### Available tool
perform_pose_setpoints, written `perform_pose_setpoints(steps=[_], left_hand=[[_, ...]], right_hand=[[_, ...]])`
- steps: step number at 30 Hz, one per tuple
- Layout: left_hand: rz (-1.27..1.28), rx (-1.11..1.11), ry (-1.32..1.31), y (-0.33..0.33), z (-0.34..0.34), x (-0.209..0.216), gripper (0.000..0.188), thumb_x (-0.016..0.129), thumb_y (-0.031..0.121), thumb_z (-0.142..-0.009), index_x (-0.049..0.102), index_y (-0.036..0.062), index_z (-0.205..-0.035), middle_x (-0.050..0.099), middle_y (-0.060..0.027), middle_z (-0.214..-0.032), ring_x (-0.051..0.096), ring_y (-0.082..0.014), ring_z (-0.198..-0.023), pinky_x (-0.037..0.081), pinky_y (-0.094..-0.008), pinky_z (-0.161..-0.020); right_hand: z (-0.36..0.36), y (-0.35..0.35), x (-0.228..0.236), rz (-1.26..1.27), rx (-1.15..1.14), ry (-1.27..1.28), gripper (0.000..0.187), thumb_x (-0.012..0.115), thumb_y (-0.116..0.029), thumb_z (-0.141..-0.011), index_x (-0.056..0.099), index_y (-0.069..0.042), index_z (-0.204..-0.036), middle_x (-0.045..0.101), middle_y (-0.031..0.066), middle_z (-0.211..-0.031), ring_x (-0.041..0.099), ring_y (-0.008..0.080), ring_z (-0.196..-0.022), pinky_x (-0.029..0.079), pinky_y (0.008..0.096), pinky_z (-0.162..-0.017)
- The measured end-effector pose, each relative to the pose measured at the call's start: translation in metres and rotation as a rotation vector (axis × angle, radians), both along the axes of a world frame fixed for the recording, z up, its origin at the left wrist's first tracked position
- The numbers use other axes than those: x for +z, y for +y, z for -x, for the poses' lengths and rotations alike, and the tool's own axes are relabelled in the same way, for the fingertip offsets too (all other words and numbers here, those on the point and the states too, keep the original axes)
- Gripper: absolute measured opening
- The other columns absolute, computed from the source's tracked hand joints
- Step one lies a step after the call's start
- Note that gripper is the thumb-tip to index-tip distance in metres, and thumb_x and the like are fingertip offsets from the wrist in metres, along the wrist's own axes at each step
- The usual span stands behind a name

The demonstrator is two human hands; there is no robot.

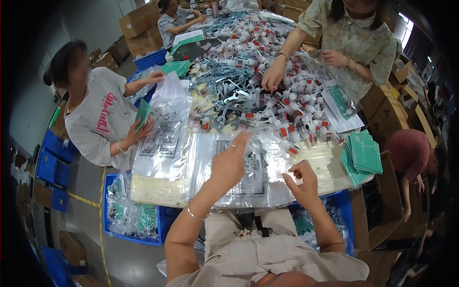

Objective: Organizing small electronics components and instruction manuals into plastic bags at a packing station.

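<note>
Flat clear plastic bags (201,167) with black printing lie on the table in front of me. Over them my left hand (229,160) stretches its fingers forward, the tips slightly blurred. Just past those fingertips is a small bottle (243,124) with a red label, at the near edge of a large pile of similar white-capped bottles (301,103). I cannot tell whether they touch. My right hand (303,182) hovers by the right edge of the bags, thumb and index finger curved and apart, nothing visible between them. Flat metal wrenches (227,103) lie heaped left of the bottles.
Green printed cards (364,153) are stacked at the table's right corner. A co-worker at left holds a green card (143,115) and touches white sheets (168,88). Another, across at right, reaches into the bottles. Blue bins (160,225) with bagged items stand below the table edge.
</note>
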State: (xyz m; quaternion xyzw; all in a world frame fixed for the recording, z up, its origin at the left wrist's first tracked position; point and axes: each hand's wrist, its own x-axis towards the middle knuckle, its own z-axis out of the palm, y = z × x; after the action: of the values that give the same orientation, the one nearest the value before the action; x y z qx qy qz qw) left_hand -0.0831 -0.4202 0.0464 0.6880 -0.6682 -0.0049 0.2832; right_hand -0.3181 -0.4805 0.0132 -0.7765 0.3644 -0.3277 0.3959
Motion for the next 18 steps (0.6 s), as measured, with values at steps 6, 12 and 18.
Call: perform_pose_setpoints(steps=[6,12,18], left_hand=[[-0.033,-0.224,-0.048,0.021,0.046,0.011,0.074,0.052,-0.006,-0.066,0.032,0.0012,-0.137,0.041,-0.0144,-0.139,0.063,-0.0303,-0.075,0.051,-0.0375,-0.056],[-0.059,-0.473,-0.089,0.043,0.065,0.036,0.074,0.053,-0.003,-0.065,0.035,0.0007,-0.136,0.041,-0.0175,-0.138,0.063,-0.0301,-0.079,0.05,-0.039,-0.062],[-0.077,-0.303,-0.044,0.066,0.052,0.047,0.067,0.05,-0.009,-0.06,0.046,0.0065,-0.125,0.05,-0.0179,-0.129,0.061,-0.0327,-0.075,0.049,-0.0417,-0.062]], right_hand=[[-0.054,-0.005,0.028,0.315,0.327,0.071,0.018,0.061,-0.002,-0.077,0.053,0.0,-0.093,0.059,0.0161,-0.093,0.058,0.033,-0.087,0.048,0.0382,-0.072],[-0.119,-0.039,-0.075,0.609,0.684,0.423,0.054,0.05,-0.034,-0.083,0.043,-0.008,-0.129,0.031,0.0158,-0.14,0.043,0.0315,-0.12,0.038,0.0468,-0.093],[-0.15,-0.034,-0.085,0.83,0.154,0.268,0.07,0.063,-0.048,-0.073,0.047,-0.016,-0.132,0.032,0.0129,-0.145,0.047,0.0328,-0.119,0.038,0.045,-0.098]])
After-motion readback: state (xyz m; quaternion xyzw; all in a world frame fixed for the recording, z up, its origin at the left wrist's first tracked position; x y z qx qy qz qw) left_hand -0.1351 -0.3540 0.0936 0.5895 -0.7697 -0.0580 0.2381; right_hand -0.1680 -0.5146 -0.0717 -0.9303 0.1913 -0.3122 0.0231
